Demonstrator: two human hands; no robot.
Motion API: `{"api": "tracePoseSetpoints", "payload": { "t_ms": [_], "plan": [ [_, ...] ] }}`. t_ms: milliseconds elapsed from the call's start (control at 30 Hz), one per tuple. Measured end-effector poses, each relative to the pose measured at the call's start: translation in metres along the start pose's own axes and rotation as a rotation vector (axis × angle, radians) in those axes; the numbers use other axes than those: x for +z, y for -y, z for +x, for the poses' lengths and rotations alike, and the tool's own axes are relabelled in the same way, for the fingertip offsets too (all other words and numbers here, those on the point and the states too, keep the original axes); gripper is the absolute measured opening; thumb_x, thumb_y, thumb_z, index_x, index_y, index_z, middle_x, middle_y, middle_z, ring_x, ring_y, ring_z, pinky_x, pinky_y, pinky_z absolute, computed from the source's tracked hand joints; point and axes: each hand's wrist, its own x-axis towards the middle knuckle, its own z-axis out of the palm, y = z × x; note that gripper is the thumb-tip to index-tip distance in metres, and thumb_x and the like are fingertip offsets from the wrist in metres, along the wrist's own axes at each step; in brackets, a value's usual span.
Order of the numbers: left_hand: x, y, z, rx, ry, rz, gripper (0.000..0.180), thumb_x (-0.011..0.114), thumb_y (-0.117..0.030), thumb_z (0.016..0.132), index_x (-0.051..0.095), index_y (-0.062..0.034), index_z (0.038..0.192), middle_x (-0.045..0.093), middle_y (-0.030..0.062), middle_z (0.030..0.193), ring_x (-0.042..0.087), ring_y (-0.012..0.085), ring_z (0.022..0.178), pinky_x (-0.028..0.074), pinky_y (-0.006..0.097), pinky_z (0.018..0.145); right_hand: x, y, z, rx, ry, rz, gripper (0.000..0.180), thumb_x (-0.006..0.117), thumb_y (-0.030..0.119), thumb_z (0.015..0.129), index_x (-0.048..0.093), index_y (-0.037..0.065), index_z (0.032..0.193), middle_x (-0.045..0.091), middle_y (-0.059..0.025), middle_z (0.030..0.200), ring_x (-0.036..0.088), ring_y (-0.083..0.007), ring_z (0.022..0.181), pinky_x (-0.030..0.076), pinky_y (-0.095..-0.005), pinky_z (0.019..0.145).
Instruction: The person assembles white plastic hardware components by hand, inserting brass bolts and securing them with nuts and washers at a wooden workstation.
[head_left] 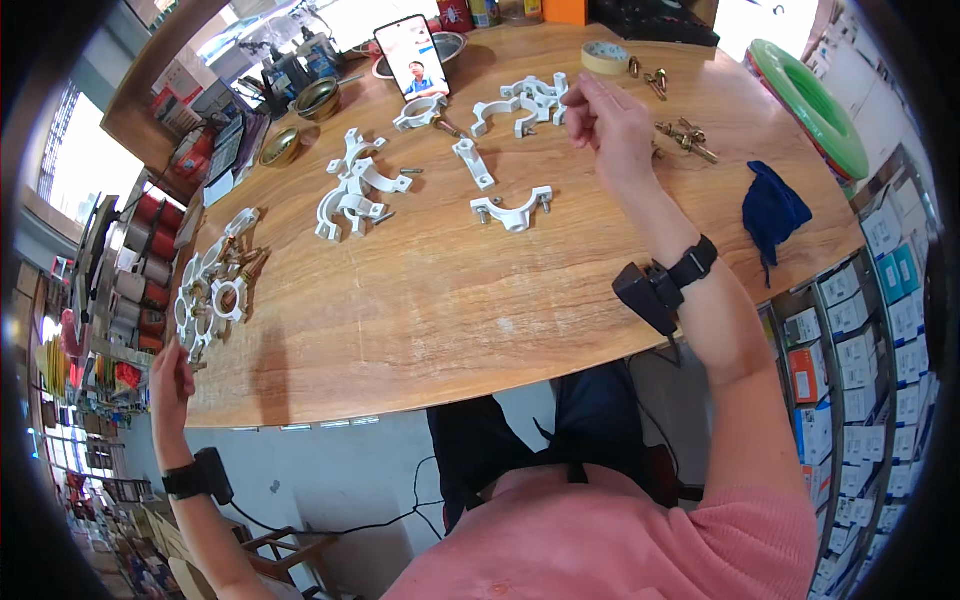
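My right hand (612,122) hovers over the far middle of the wooden table (430,320), fingers curled together beside a pile of white plastic pipe clamps (528,100). Whether anything small sits between the fingertips is hidden. Loose brass screws (685,135) lie just right of that hand. My left hand (170,385) is at the table's left edge, fingertips reaching up to a heap of white clamps fitted with brass bolts (215,290); its grip is too small to read. A half clamp with two screws (513,212) and a straight white piece (473,163) lie mid-table.
More white clamps (352,185) lie left of centre. A phone (412,57) stands propped at the back, with a tape roll (605,57), metal bowls (318,97) and a green hose coil (812,105) nearby. A blue cloth (772,212) lies at the right. Boxed shelves (860,330) stand right.
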Motion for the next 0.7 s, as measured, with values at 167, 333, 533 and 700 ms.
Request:
{"api": "tracePoseSetpoints", "payload": {
  "t_ms": [167,333,533,700],
  "plan": [
    [0.14,-0.07,-0.041,0.195,0.307,-0.156,0.022,0.048,-0.023,0.086,0.054,-0.0017,0.088,0.042,-0.0017,0.051,0.038,0.0053,0.04,0.028,0.017,0.036,-0.003,0.011,-0.003,0.119,0.045,-0.2,0.025,0.051,0.025,0.082,0.057,0.001,0.076,0.051,-0.0031,0.057,0.047,-0.0076,0.048,0.036,-0.0202,0.042],
    [0.235,-0.105,-0.068,0.246,0.572,-0.261,0.024,0.046,-0.021,0.086,0.053,0.0014,0.092,0.048,0.0015,0.054,0.044,0.008,0.044,0.034,0.019,0.039,-0.003,-0.008,-0.007,-0.193,0.512,-0.91,0.019,0.052,0.019,0.076,0.059,0.003,0.083,0.058,-0.0072,0.069,0.056,-0.0185,0.063,0.045,-0.0291,0.057],
    [0.303,-0.112,-0.058,0.266,0.781,-0.393,0.025,0.047,-0.021,0.086,0.053,0.0017,0.093,0.052,0.0022,0.057,0.047,0.0085,0.046,0.037,0.018,0.042,-0.004,-0.005,-0.013,-0.003,0.782,-1.313,0.021,0.052,0.013,0.069,0.06,0.003,0.085,0.06,-0.0137,0.083,0.056,-0.0296,0.079,0.045,-0.0363,0.069],
    [0.324,-0.105,-0.044,0.249,0.892,-0.484,0.026,0.048,-0.023,0.086,0.055,0.001,0.096,0.057,0.0031,0.067,0.053,0.0092,0.057,0.043,0.02,0.053,-0.004,-0.018,-0.013,-0.059,0.84,-1.282,0.019,0.056,0.012,0.066,0.06,0.003,0.082,0.059,-0.0151,0.082,0.056,-0.03,0.079,0.044,-0.037,0.067]
  ]
}}
